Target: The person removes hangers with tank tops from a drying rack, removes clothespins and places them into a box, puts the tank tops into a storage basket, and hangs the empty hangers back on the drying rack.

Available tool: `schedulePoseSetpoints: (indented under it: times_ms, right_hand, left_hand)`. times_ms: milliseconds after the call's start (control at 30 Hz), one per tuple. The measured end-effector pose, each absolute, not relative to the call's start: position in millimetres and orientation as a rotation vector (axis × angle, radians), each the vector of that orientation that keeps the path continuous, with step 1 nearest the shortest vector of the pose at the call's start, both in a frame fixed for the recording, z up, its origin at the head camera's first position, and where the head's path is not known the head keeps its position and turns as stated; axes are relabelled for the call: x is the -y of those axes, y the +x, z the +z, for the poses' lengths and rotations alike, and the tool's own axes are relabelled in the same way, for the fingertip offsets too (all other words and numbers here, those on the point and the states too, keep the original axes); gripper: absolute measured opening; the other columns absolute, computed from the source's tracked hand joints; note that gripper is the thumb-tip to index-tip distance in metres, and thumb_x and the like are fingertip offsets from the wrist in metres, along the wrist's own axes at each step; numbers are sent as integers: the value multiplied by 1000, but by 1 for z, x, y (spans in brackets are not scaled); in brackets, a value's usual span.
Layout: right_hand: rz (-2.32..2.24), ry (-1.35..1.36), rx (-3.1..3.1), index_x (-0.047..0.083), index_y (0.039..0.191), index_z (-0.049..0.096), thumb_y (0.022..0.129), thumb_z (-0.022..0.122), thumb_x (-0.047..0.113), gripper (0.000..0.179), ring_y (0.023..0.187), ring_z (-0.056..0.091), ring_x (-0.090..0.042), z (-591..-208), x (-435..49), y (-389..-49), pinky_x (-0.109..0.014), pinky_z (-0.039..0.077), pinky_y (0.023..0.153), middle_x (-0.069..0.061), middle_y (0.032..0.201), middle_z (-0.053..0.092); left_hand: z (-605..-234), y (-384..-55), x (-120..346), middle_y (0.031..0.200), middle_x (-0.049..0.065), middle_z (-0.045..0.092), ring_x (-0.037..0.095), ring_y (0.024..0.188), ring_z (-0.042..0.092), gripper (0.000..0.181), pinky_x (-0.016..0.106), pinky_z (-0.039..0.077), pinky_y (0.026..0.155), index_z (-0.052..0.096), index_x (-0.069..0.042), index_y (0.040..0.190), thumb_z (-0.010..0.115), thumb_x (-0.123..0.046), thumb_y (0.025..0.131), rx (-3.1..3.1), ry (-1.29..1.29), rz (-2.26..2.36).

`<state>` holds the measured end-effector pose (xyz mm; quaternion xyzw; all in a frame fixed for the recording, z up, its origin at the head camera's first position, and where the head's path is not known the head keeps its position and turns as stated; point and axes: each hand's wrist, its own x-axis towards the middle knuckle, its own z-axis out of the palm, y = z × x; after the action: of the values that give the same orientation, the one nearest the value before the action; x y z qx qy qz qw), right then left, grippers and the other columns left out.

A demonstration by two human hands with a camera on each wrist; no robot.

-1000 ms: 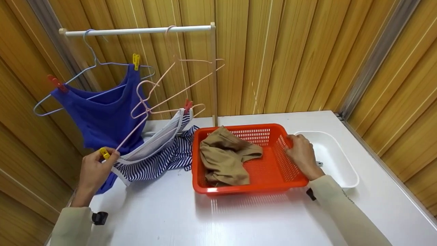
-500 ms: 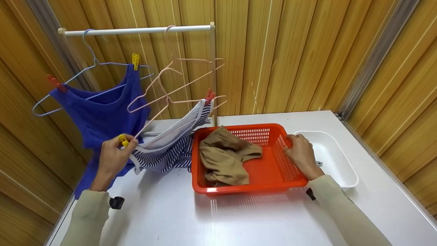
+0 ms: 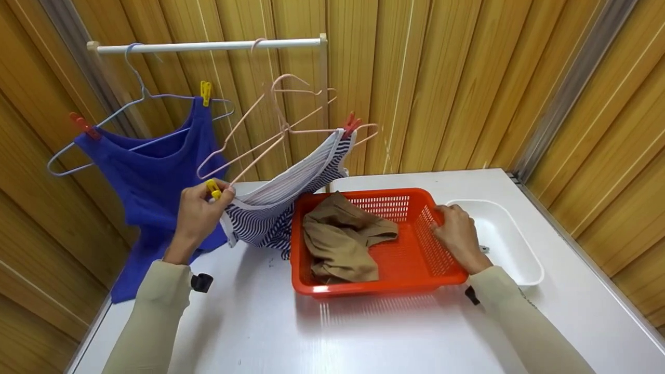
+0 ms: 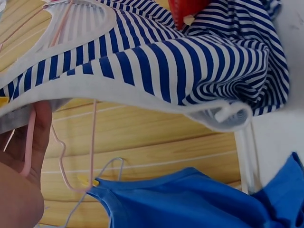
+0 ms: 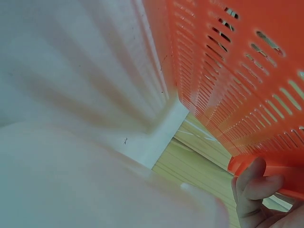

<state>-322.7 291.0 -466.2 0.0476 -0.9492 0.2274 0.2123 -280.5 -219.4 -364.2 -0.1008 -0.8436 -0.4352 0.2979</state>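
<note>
Fingers of the left hand pinch the pink hanger along one sloping arm, together with a shoulder of the striped shirt. A yellow peg sits at those fingers; I cannot tell whether it bites on the cloth. If it doesn't, I judge that loosening the pinch would let that shoulder slide off the wire. Above the back edge of the red basket, as the head view shows it, a red peg clips the other shoulder, so the shirt could swing about that one point.

The shirt sags to the left of the basket, its lower folds close by the basket's wall; I can't say whether they touch. A quick lift could catch them on the rim. Behind and left of the basket, a bare hanger hangs from the rail and overlaps the pinched one in my view; wires brought too close might hook together. On the basket's right side, the right hand grips the rim. A careless pull there could shift the brown cloth inside it, or knock the white tray just right of the basket.
</note>
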Motion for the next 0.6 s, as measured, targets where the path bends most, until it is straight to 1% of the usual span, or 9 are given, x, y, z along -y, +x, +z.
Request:
schedulePoseSetpoints:
  times_ms: [133, 300, 367, 533, 600]
  right_hand:
    - [610, 150, 2623, -5, 115, 67, 79, 72, 7, 39, 89, 63, -46, -467, -291, -323, -59, 50, 75, -28, 98, 63]
    - [624, 156, 2621, -6, 115, 67, 79, 72, 7, 39, 90, 63, -46, -468, -291, -323, -59, 50, 77, -28, 98, 63]
    - [625, 159, 2623, -6, 115, 67, 79, 71, 6, 39, 90, 63, -46, -467, -291, -323, -60, 50, 78, -28, 98, 63]
    - [627, 158, 2629, -7, 115, 67, 79, 71, 6, 39, 91, 62, -46, -467, -290, -323, -60, 50, 79, -28, 99, 63]
    - [630, 153, 2632, -6, 115, 67, 79, 71, 6, 39, 91, 62, -46, -467, -290, -323, -60, 50, 80, -28, 99, 63]
  left_hand:
    - [-354, -286, 207, 76, 11, 65, 7, 64, 53, 14, 11, 44, 56, 71, 1, 89, 68, -12, 89, 2173, -331, -1189]
    - [-344, -291, 191, 74, 8, 64, 5, 63, 52, 10, 11, 42, 54, 71, 2, 86, 70, -8, 87, 2103, -407, -1216]
    - [-340, -293, 183, 73, 9, 64, 3, 61, 50, 9, 10, 40, 54, 71, 3, 85, 70, -6, 86, 2081, -435, -1221]
    - [-333, -298, 164, 71, 16, 63, -1, 59, 48, 9, 8, 38, 52, 69, 8, 85, 67, -1, 85, 2064, -467, -1232]
    - [-329, -298, 156, 70, 16, 63, 0, 58, 48, 9, 8, 38, 51, 69, 8, 85, 66, -1, 85, 2061, -477, -1234]
